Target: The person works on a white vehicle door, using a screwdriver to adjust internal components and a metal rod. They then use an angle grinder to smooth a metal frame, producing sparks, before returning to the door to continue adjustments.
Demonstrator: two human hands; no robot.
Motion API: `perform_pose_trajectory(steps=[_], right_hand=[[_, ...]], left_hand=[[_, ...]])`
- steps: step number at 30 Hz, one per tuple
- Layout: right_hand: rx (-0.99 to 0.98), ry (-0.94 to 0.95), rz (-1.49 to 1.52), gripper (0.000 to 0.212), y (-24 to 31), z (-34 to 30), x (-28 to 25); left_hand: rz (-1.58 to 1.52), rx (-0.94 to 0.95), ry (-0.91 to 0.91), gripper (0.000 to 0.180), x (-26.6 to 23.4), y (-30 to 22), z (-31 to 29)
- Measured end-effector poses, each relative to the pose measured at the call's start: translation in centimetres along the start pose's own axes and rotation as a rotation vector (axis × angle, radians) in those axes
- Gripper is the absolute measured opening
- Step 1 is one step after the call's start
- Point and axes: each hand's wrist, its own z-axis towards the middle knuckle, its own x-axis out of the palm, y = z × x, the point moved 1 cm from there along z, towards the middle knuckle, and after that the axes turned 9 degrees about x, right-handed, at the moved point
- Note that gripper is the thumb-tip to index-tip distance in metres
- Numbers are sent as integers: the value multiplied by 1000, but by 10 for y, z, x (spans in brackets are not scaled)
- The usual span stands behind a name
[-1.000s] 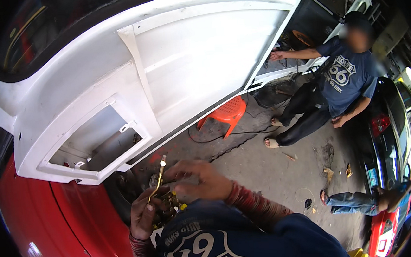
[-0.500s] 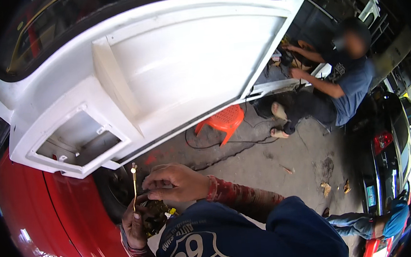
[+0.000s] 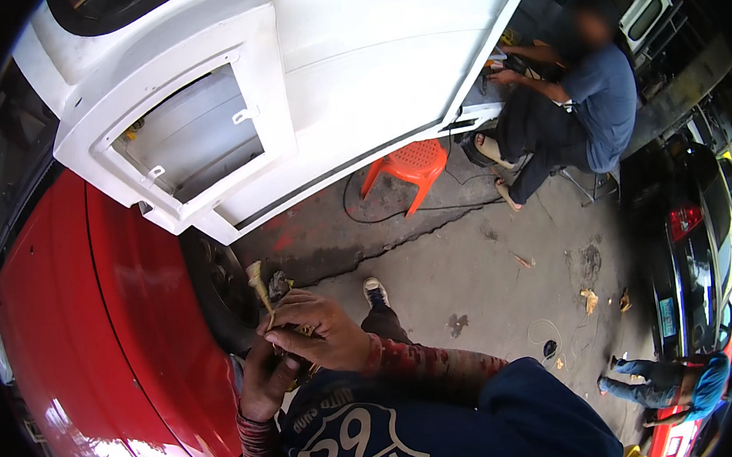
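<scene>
My right hand [image 3: 318, 331] is closed, its thumb and fingers pinching the lower part of a thin brass-coloured rod [image 3: 265, 297]. The rod tilts up and away from my fingers and ends in a wider, pale tan tip. Just below and to the left, my left hand [image 3: 267, 387] is curled up against the right one. What sits between its fingers is mostly hidden by my right hand; only a few brassy and dark bits show there. Red-patterned sleeves cover both forearms.
A white vehicle body panel [image 3: 370, 65] with a square opening spans the far side. At left is a red car hood [image 3: 57, 339] beside a dark tire [image 3: 216, 283]. An orange plastic stool [image 3: 413, 165] stands on the concrete. A seated person [image 3: 596, 99] works at right, near a black car [image 3: 687, 263].
My right hand, earlier apart with its fingers loosely bent, has come to the rod that the left hand held upright. The rod now leans left. My view has shifted, and my shoe shows.
</scene>
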Motion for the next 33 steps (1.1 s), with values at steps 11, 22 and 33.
perform_pose_trajectory(steps=[11,22,33], right_hand=[[31,-67,110,3,22,-11,28],[77,-81,23,11,20,-21,-1],[86,-43,7,10,6,-17,5]], left_hand=[[-192,55,55,126,-19,6,-35],[553,357,-19,87,-1,-2,-7],[212,208,70,89,-16,8,-10]])
